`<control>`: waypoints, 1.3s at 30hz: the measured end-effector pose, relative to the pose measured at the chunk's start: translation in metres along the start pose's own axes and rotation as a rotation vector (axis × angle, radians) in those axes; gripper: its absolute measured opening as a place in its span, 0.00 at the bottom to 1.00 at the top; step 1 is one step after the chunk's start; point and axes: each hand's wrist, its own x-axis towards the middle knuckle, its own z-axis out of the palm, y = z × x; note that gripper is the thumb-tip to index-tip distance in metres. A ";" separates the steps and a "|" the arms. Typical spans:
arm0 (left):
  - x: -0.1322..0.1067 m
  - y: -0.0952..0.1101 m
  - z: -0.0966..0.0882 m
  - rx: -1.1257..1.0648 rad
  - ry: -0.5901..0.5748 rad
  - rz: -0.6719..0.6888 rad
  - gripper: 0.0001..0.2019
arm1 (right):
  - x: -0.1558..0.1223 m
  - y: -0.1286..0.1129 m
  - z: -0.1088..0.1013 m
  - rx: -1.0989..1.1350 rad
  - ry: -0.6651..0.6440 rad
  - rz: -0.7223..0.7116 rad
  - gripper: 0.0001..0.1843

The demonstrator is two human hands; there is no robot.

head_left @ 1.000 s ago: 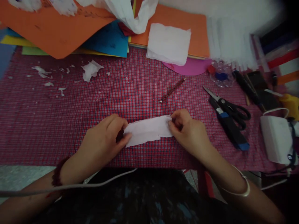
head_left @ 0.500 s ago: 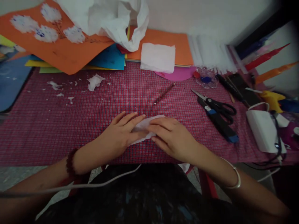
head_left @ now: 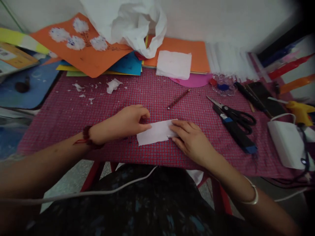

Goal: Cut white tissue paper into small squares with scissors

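Note:
A narrow strip of white folded tissue paper (head_left: 156,133) lies near the front of the cloth-covered table. My right hand (head_left: 190,141) has hold of its right end, the fingers over the top and the thumb at the lower edge. My left hand (head_left: 128,120) hovers at the upper left of the strip, fingers curled and a gap between index finger and thumb. Its thumb tip comes up to the paper's edge; whether it touches I cannot tell. Beyond the hands a dark pencil (head_left: 179,98) lies on the cloth.
Scissors (head_left: 232,113) and a blue-black cutter (head_left: 236,134) lie to the right, beside a white adapter box (head_left: 286,141). A stack of white tissue (head_left: 174,65) rests on orange paper (head_left: 199,57) at the back. Torn scraps (head_left: 114,86) are scattered on the left.
My left hand has lifted off the tissue paper and moved left, its fingers curling. More of the strip shows now. My right hand stays on the right end. The view has shifted left.

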 end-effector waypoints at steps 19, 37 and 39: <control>-0.003 0.027 0.008 -0.212 0.080 -0.025 0.02 | 0.003 -0.003 -0.010 0.154 0.147 0.007 0.18; -0.020 0.003 -0.014 -0.151 -0.057 -0.037 0.09 | 0.065 0.015 -0.016 1.338 0.143 0.404 0.18; -0.028 0.000 0.000 -0.010 -0.119 -0.007 0.09 | 0.066 0.018 -0.012 1.352 0.128 0.418 0.18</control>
